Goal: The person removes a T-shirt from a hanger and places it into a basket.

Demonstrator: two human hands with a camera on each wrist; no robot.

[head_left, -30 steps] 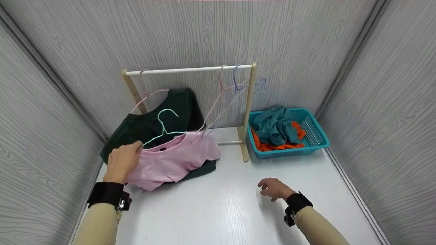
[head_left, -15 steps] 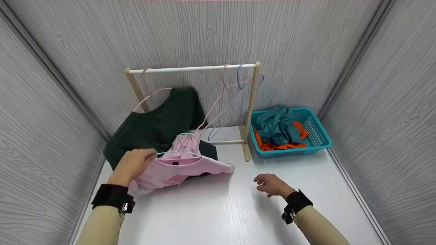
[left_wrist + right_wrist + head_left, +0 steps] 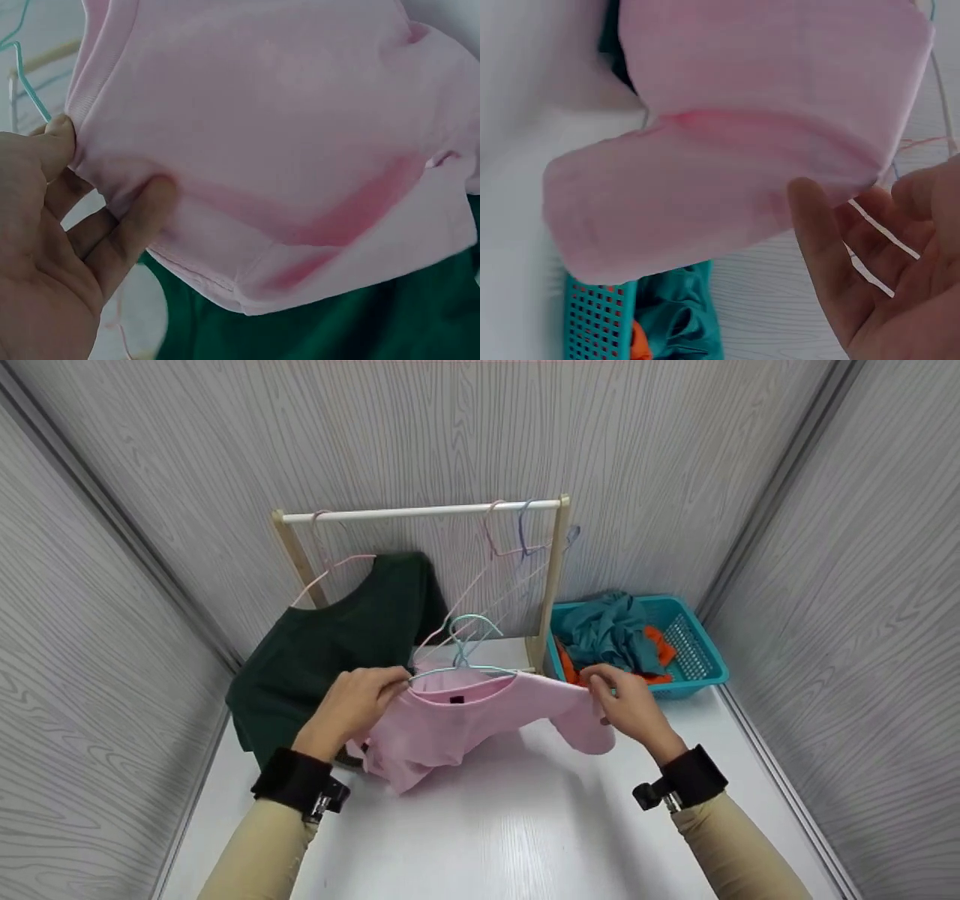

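A pink T-shirt (image 3: 480,712), with a mint-green clothes hanger (image 3: 465,649) in its neck, is held up over the table. My left hand (image 3: 358,701) pinches the hanger and the shirt's shoulder together at one side of the neck. In the left wrist view the thumb presses by the collar, and one finger (image 3: 150,206) lies over the fabric. My right hand (image 3: 626,701) holds the other shoulder where the sleeve hangs down. One finger (image 3: 810,217) overlaps the fabric in the right wrist view, and others reach behind its edge.
A small rack (image 3: 420,512) stands behind the shirt. From it hang a dark green garment (image 3: 337,645) on a pink hanger, a bare pink hanger (image 3: 487,536) and a blue one (image 3: 522,532). Right of it, a teal basket (image 3: 716,664) holds teal cloth (image 3: 611,634) and orange cloth (image 3: 660,645).
My left hand has carried the hanger and T-shirt rightward, off the dark green garment. The right hand has moved up from above the table to the shirt's shoulder and drawn it out.
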